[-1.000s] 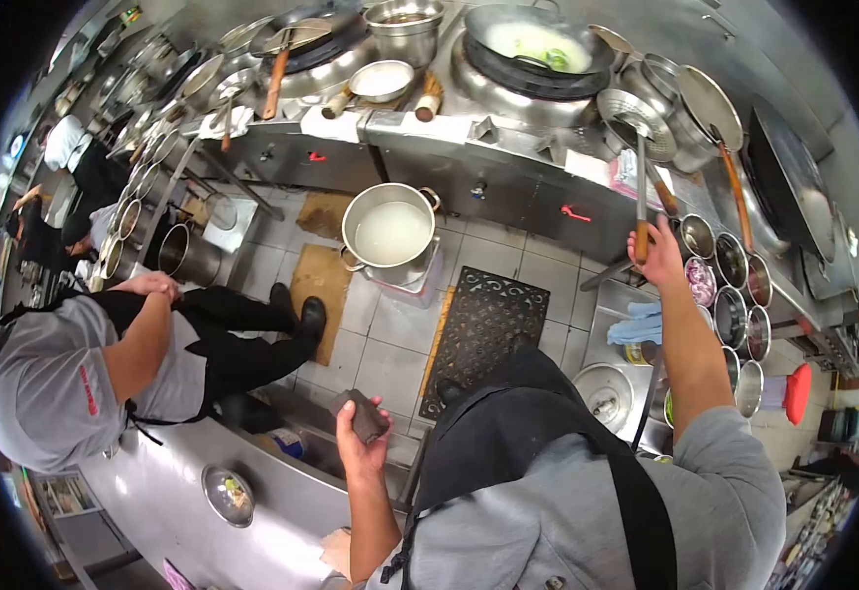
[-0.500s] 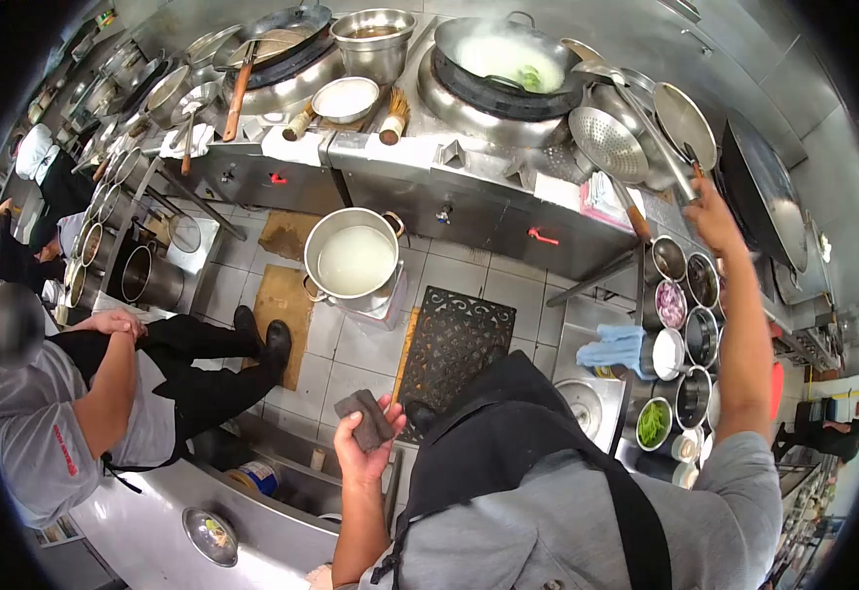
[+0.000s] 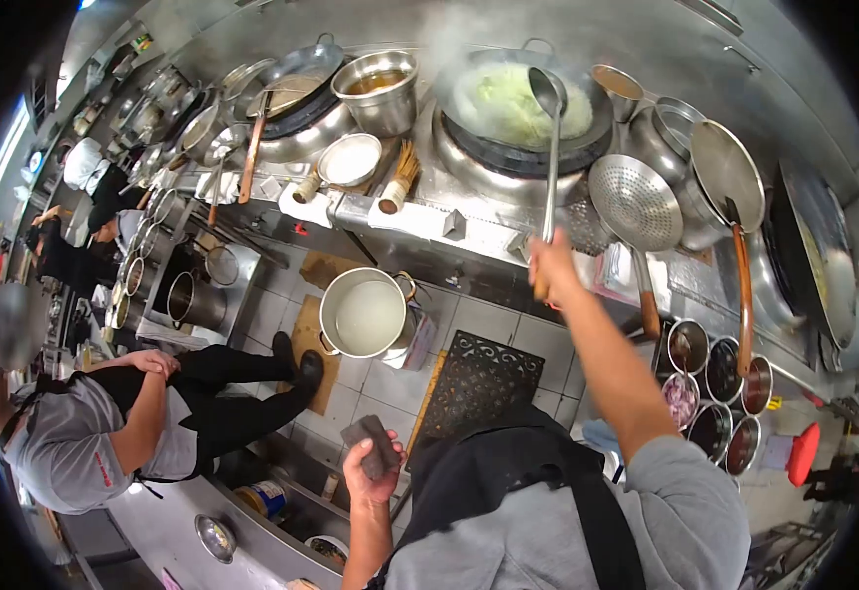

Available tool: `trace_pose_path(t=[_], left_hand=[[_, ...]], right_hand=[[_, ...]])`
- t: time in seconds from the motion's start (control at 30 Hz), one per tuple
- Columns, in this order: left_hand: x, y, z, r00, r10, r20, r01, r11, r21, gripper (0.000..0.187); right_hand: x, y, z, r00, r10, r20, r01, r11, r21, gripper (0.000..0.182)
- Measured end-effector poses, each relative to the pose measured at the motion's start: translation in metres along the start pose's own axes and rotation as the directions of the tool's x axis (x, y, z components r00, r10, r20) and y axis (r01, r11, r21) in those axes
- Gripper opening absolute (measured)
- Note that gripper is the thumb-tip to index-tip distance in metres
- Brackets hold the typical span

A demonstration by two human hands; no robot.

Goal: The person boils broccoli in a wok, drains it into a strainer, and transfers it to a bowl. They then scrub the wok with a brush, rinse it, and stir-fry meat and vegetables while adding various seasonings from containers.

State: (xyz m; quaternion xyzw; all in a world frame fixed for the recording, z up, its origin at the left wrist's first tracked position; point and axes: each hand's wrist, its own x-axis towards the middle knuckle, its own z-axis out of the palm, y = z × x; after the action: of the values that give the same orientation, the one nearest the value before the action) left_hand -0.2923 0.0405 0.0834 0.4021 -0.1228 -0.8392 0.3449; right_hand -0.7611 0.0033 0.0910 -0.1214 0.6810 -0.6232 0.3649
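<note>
My right hand (image 3: 557, 267) is closed round the wooden end of a long-handled ladle (image 3: 553, 162). The ladle's bowl hangs over the steaming wok (image 3: 601, 116), where pale, bubbling liquid (image 3: 508, 98) with a greenish tint shows. Down by the black apron (image 3: 488, 472), my left hand (image 3: 365, 487) grips a folded dark grey-brown cloth (image 3: 372, 447), thumb on one side and fingers on the other. A perforated strainer (image 3: 636, 202) lies to the right of the wok.
On the floor stands a large pot (image 3: 362, 339) of whitish liquid beside a black mat (image 3: 478, 379). A co-worker (image 3: 105, 433) with clasped hands is at the left. Bamboo brushes (image 3: 402, 177) and a white bowl (image 3: 349, 159) sit on the stove edge; ingredient containers (image 3: 687, 349) stand right.
My right hand has brought the ladle from the strainers at the right leftward over the wok. The green piece in the wok no longer shows distinctly. My left hand still holds the cloth.
</note>
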Motion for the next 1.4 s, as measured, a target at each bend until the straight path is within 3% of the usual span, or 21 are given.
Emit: trace_pose_path(t=[0.07,0.13,0.27,0.3,0.33,0.4,0.47,0.53,0.6,0.67,0.77,0.93,1.07,1.13,1.17,1.2,1.23,1.27,1.33,1.37,1.4], left_hand=[[-0.011,-0.01,0.01,0.998,0.04,-0.039,-0.042,0.998,-0.036,0.043],[-0.022,-0.022,0.009,0.992,0.09,-0.086,-0.095,0.994,-0.057,0.044],[-0.022,-0.053,-0.046,0.945,-0.02,-0.326,-0.041,0.983,-0.181,0.039],[-0.02,-0.058,-0.058,0.924,-0.054,-0.379,-0.006,0.988,-0.155,0.038],[-0.021,-0.06,-0.071,0.945,-0.145,-0.292,0.107,0.984,-0.14,0.036],[-0.019,-0.077,-0.116,0.865,-0.245,-0.438,0.309,0.948,0.078,0.032],[-0.051,-0.083,-0.135,0.848,-0.175,-0.501,0.416,0.806,0.422,0.031],[-0.062,-0.093,-0.152,0.788,-0.17,-0.593,0.529,0.68,0.508,0.031],[-0.067,-0.106,-0.18,0.647,-0.253,-0.719,0.657,0.663,0.358,0.033],[-0.069,-0.106,-0.186,0.573,-0.322,-0.754,0.689,0.687,0.231,0.04],[-0.058,-0.091,-0.178,0.656,-0.107,-0.747,0.548,0.748,0.375,0.047],[-0.012,-0.078,-0.157,0.759,-0.03,-0.65,0.374,0.838,0.397,0.055],[0.031,-0.102,-0.151,0.813,-0.211,-0.543,0.456,0.81,0.369,0.057],[0.032,-0.105,-0.127,0.891,-0.146,-0.43,0.367,0.788,0.494,0.05],[0.048,-0.119,-0.166,0.918,-0.132,-0.373,0.325,0.788,0.522,0.039],[0.03,-0.103,-0.145,0.918,-0.049,-0.394,0.31,0.707,0.635,0.03],[0.025,-0.097,-0.137,0.927,-0.103,-0.361,0.299,0.785,0.542,0.027],[0.021,-0.085,-0.135,0.936,-0.13,-0.329,0.318,0.712,0.626,0.026],[0.012,-0.087,-0.13,0.938,-0.163,-0.307,0.315,0.771,0.553,0.029],[0.015,-0.091,-0.154,0.912,-0.255,-0.321,0.381,0.816,0.434,0.034],[0.016,-0.086,-0.163,0.912,-0.254,-0.323,0.402,0.714,0.574,0.035]], right_hand=[[-0.031,0.026,0.01,0.994,0.053,0.091,-0.069,0.98,0.184,0.036],[-0.047,0.038,-0.002,0.989,0.103,0.105,-0.121,0.977,0.176,0.038],[-0.042,0.047,-0.051,0.977,0.157,0.147,-0.171,0.982,0.082,0.042],[-0.04,0.047,-0.058,0.975,0.162,0.151,-0.176,0.981,0.082,0.042],[-0.038,0.048,-0.062,0.974,0.163,0.159,-0.178,0.981,0.08,0.043],[-0.047,0.043,-0.059,0.976,0.145,0.164,-0.163,0.981,0.108,0.041],[-0.053,0.055,-0.056,0.975,0.15,0.164,-0.166,0.982,0.09,0.039],[-0.065,0.073,-0.052,0.97,0.155,0.189,-0.169,0.984,0.059,0.037],[-0.073,0.072,-0.044,0.97,0.163,0.183,-0.175,0.983,0.05,0.036],[-0.075,0.076,-0.044,0.966,0.191,0.174,-0.199,0.979,0.032,0.034],[-0.063,0.071,-0.036,0.96,0.201,0.194,-0.209,0.978,0.021,0.034],[-0.068,0.069,-0.02,0.946,0.219,0.238,-0.235,0.971,0.044,0.037],[-0.075,0.057,-0.019,0.952,0.227,0.203,-0.244,0.968,0.061,0.037],[-0.073,0.04,-0.026,0.983,0.123,0.137,-0.127,0.992,0.022,0.037],[-0.065,0.027,-0.033,0.989,0.041,0.143,-0.039,0.999,-0.015,0.041],[-0.056,0.013,-0.045,0.989,-0.034,0.141,0.043,0.997,-0.059,0.044],[-0.051,-0.005,-0.055,0.99,-0.093,0.107,0.103,0.99,-0.097,0.048],[-0.047,-0.025,-0.062,0.985,-0.147,0.085,0.158,0.977,-0.143,0.052],[-0.04,-0.075,-0.074,0.987,-0.154,0.035,0.158,0.967,-0.2,0.058],[-0.018,-0.082,-0.086,0.982,-0.191,0.009,0.187,0.951,-0.244,0.06],[0.003,-0.087,-0.097,0.974,-0.226,-0.006,0.214,0.932,-0.291,0.062]])
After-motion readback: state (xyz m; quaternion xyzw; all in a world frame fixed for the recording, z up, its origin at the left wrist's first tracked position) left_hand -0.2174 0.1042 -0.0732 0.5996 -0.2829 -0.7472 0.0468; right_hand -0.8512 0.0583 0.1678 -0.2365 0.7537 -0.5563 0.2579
